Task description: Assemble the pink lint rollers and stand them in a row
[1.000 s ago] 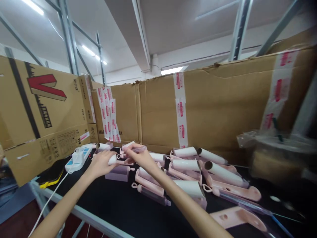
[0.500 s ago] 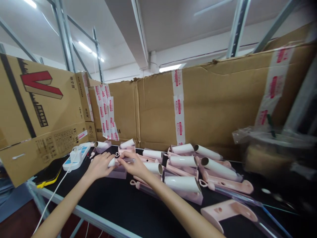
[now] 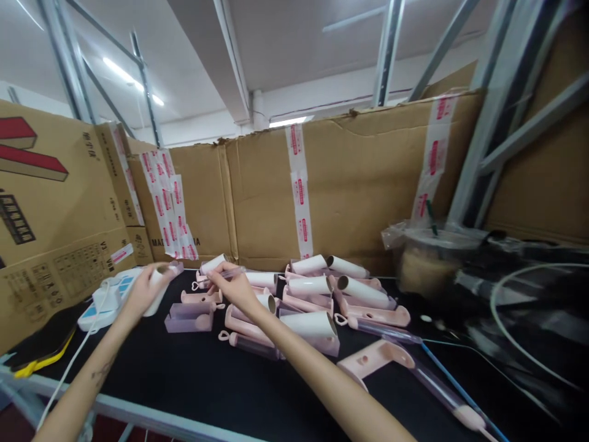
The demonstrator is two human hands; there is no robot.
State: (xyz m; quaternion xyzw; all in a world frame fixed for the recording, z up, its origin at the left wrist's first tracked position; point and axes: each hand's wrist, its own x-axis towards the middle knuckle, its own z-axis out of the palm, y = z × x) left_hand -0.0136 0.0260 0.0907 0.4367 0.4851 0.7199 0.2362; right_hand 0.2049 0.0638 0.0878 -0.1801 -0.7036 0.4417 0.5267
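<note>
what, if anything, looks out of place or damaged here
The cup with a straw, at the right, looks out of place on the same surface as the white tubes and pink parts. The cardboard behind has a ragged top edge and strips of tape, so it looks worn. No spill shows.

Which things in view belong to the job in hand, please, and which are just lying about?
Seem part of the job: white roll in the left grip; slim translucent piece in the right grip; pink holders; other white rolls; purple box.

Seem just lying about: power strip; lidded cup; yellow-and-black item.
</note>
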